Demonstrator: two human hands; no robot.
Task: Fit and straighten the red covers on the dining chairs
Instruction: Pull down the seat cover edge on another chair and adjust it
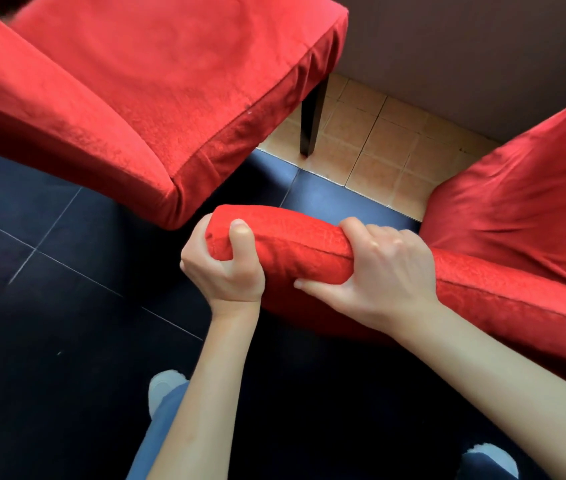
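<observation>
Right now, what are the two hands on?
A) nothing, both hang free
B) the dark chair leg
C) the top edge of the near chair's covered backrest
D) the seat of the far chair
C: the left hand and right hand both grip the top edge of the near chair's red-covered backrest, thumbs and fingers wrapped round it.

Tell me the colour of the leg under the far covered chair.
The slim chair leg is black, shown in the head view.

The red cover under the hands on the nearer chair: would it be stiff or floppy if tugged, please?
Probably floppy: the red cover creases in loose folds across the chair. It likely stretches some, since it wraps tight round the corner that the left hand and right hand grip. Its plush nap should resist slipping.
</observation>
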